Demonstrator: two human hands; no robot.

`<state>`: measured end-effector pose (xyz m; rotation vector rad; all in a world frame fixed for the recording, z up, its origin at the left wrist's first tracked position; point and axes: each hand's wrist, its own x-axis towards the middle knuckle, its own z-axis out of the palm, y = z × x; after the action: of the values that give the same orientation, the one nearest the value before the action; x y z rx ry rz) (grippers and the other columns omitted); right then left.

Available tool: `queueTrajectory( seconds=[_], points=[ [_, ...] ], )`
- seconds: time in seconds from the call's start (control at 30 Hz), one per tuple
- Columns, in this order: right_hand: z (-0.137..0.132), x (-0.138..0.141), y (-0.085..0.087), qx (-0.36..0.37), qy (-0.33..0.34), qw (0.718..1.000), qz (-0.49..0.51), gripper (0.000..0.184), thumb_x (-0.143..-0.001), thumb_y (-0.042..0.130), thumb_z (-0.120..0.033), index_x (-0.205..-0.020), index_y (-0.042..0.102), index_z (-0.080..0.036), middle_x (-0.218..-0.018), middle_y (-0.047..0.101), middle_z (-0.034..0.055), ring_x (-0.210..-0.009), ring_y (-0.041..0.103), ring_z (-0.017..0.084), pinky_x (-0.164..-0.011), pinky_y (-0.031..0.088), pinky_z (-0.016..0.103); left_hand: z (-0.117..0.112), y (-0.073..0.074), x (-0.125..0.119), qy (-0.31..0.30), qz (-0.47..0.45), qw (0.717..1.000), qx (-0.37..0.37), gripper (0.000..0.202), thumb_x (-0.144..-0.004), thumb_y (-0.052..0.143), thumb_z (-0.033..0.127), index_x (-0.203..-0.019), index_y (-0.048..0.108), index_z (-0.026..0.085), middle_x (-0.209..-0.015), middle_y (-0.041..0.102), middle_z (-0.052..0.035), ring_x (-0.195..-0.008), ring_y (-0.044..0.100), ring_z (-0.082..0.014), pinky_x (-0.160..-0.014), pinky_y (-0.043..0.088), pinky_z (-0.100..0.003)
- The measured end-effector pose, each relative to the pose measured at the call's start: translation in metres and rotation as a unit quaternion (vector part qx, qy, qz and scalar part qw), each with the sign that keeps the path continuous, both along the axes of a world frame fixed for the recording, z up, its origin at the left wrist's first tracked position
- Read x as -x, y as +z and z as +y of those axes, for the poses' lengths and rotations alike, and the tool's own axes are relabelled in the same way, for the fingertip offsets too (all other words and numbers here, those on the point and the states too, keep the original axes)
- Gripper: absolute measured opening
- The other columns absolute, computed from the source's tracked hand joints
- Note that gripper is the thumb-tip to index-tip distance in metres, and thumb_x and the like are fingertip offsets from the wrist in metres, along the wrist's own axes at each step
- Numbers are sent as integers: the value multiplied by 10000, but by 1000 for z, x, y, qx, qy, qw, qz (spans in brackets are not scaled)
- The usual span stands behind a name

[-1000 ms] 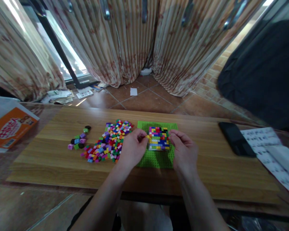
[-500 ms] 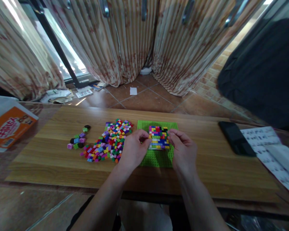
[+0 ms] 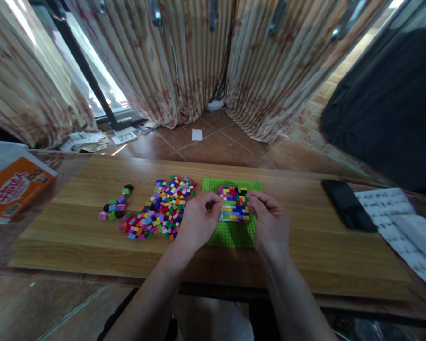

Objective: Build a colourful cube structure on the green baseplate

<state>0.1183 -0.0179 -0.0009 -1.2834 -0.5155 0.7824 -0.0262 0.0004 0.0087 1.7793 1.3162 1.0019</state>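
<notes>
A block of many-coloured toy bricks (image 3: 234, 202) sits on the green studded baseplate (image 3: 234, 237) on the table. At its left edge is my left hand (image 3: 200, 218), thumb and forefinger pinched together. Whatever lies between those fingertips is too small to make out. On the opposite side my right hand (image 3: 271, 220) is also closed, its thumb and fingertips at the block's right edge. I cannot tell whether these fingers hold a separate brick. Left of the baseplate spreads a pile of small loose bricks (image 3: 163, 208), partly behind my left hand.
Several larger cube-like bricks (image 3: 112, 207) lie farther left on the wooden table (image 3: 67, 227). To the right are a black phone (image 3: 348, 203) and a printed sheet (image 3: 385, 203). An orange and white box (image 3: 17, 184) stands at the far left. Curtains (image 3: 184, 61) hang beyond the table.
My left thumb and forefinger have shifted very slightly at the block's left edge. My right hand, the bricks and the baseplate look the same.
</notes>
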Motion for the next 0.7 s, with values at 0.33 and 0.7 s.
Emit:
queueTrajectory(
  seconds=[0.33,0.7],
  points=[
    [0,0,-5,8,11,999,-30,174,-638,740,-286,-773,735,-177,-786,733,26,-724,648,151,-703,510,292,4,-2,-3,20,-72,995,72,116,-792,593,203,-721,676,164,-684,672,-11,-630,592,-134,-612,452,-246],
    [0,-1,-6,13,19,999,-40,205,-621,756,-307,-778,738,-177,-775,728,23,-716,639,160,-711,514,313,11,-16,-10,61,-181,969,158,67,-687,658,219,-686,685,157,-594,639,-1,-535,558,-121,-519,449,-237]
  ],
)
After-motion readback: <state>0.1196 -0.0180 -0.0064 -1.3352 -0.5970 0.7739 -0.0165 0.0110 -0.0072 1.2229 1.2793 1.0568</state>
